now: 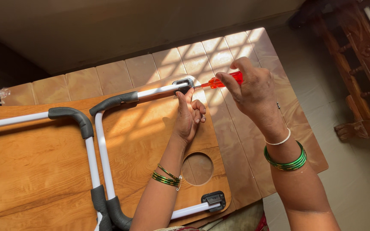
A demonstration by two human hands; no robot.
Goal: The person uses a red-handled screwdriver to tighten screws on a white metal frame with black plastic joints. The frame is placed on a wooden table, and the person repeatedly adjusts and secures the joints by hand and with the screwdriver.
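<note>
My right hand (253, 92) grips a screwdriver with a red-orange translucent handle (224, 80); its tip points left into a dark metal bracket (183, 83) at the far corner of a wooden folding-table top (142, 132) lying upside down. My left hand (189, 115) rests on the wood just below that bracket, index finger pointing up and touching it, other fingers curled. A white U-shaped tube leg (103, 158) with grey foam corners runs from that bracket round to a second bracket (213, 200) near me. Green bangles sit on both wrists.
A second white leg with grey foam (71, 117) lies across a second wooden board on the left. A round cut-out (198, 168) sits in the board near my left forearm. Everything rests on a tan ribbed table (236, 141). Carved dark wooden furniture (360, 64) stands at right on a pale floor.
</note>
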